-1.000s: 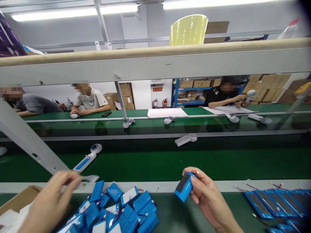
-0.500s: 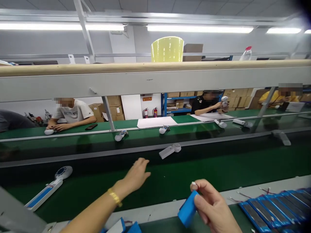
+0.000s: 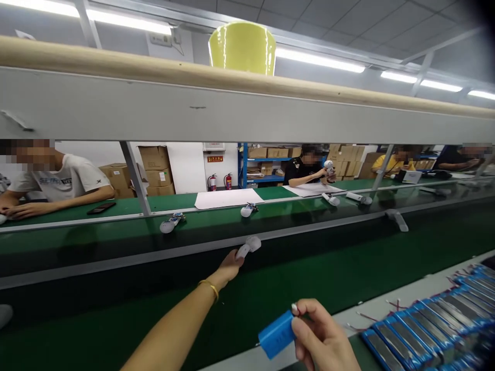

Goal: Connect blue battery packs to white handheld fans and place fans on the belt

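Observation:
Out over the green conveyor belt, my left hand is closed around the handle of a white handheld fan, whose round head sticks out past the fingers. Nearer to me, my right hand pinches a blue battery pack between thumb and fingers. A small white connector shows at the fingertips above the pack. To the right of that hand, a row of blue battery packs with thin wires lies along the near bench.
Further fan parts lie along the far belt. A grey shelf beam crosses overhead, carrying a yellow container. Metal posts stand across the line. Several people sit opposite, near white sheets and a phone.
My left hand has reached forward and taken hold of the white fan. The battery pack in my right hand has turned flatter and shifted left. The camera view has swung right.

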Demonstrator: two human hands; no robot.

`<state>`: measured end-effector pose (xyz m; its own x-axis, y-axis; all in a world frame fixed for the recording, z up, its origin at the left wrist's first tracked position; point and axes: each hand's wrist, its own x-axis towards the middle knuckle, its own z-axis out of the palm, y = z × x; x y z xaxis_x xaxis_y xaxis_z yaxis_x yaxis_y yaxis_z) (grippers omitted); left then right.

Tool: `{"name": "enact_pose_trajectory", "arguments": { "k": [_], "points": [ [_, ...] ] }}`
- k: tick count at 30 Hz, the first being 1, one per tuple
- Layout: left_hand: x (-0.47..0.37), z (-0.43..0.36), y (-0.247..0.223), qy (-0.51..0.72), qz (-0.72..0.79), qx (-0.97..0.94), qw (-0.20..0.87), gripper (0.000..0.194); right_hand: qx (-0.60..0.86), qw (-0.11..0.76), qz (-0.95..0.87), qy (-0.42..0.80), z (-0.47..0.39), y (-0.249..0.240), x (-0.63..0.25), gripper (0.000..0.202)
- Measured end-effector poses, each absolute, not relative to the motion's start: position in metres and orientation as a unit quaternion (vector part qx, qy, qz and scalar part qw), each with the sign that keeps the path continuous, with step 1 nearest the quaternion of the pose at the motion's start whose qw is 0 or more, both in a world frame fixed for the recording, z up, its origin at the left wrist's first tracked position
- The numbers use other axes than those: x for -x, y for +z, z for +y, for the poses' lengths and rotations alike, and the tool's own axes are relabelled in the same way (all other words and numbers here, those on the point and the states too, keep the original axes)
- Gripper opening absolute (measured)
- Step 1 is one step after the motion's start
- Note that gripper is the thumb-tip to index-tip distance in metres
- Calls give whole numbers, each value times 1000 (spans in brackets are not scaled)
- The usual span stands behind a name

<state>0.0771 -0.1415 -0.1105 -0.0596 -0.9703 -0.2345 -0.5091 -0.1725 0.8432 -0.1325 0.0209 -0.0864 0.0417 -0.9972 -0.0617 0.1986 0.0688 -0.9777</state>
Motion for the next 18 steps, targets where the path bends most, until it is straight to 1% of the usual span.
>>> {"name": "enact_pose_trajectory", "arguments": {
  "k": [4,6,8,10,13,18],
  "points": [
    [-76,-70,-89,-599,-540,-500,314,50,459,519,442,-570,23,-78,127,38],
    [-73,-30,-77,-710,-461,-401,351,46,465,499,424,-596,25,-73,122,32],
    [-70,4,-67,-795,-356,-311,381,42,491,479,408,-603,28,-70,115,27],
    [-68,28,-60,-822,-295,-278,400,37,535,459,392,-591,34,-68,108,21],
    [-65,50,-54,-826,-275,-267,413,33,597,437,354,-573,45,-68,97,13],
    [-60,68,-53,-814,-259,-274,442,28,635,377,340,-582,59,-69,84,13]
  ]
}}
